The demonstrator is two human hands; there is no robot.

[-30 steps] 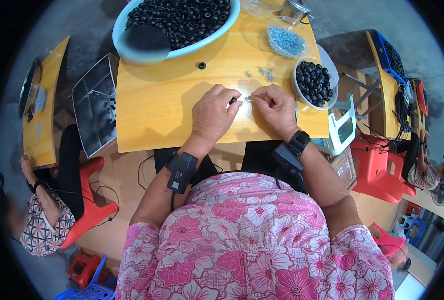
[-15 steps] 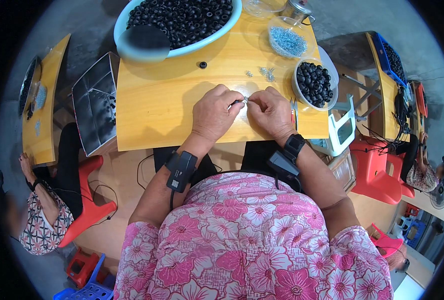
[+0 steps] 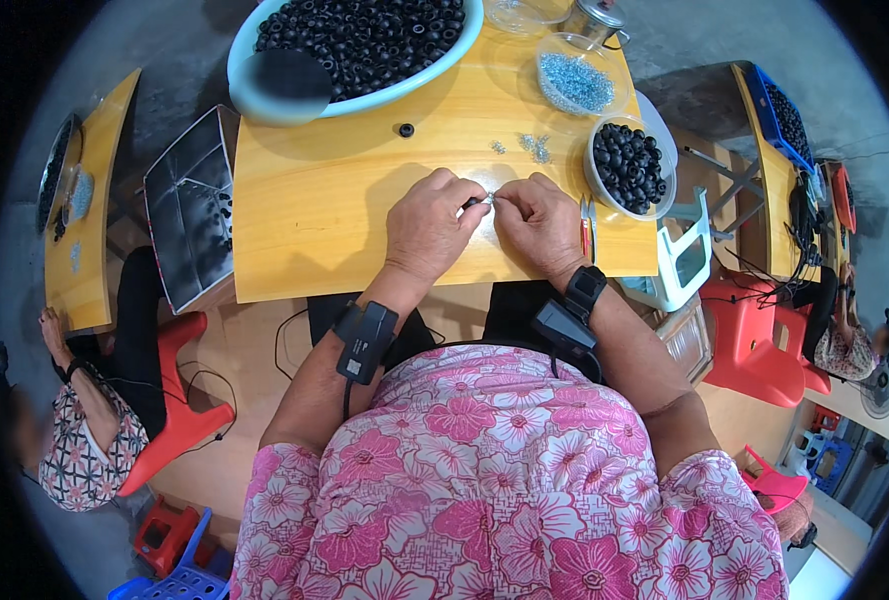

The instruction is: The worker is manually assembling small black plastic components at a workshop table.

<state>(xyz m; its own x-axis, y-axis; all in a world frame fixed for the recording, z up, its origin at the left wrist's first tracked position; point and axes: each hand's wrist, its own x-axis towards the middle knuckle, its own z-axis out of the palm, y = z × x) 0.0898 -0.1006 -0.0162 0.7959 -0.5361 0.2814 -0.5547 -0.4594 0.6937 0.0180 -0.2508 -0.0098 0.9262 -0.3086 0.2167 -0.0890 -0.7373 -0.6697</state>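
My left hand pinches a small black round piece between thumb and forefinger, much of it hidden by the fingers. Close against it, my right hand has thumb and forefinger closed on a tiny shiny clear piece. The fingertips of both hands nearly meet above the wooden table. Just beyond them lie small piles of clear-blue bits. A single black ring-like piece rests farther off to the left. Beside my right hand are a red-handled tool and a slim metal one.
A pale blue basin heaped with black pieces stands at the back. On the right are a tub of black pieces, a bowl of clear-blue bits and a metal cup. Other people sit at tables on both sides.
Both hands stay in nearly the same place, with only a slight shift of the fingertips around the small pieces. Nothing has been put down.
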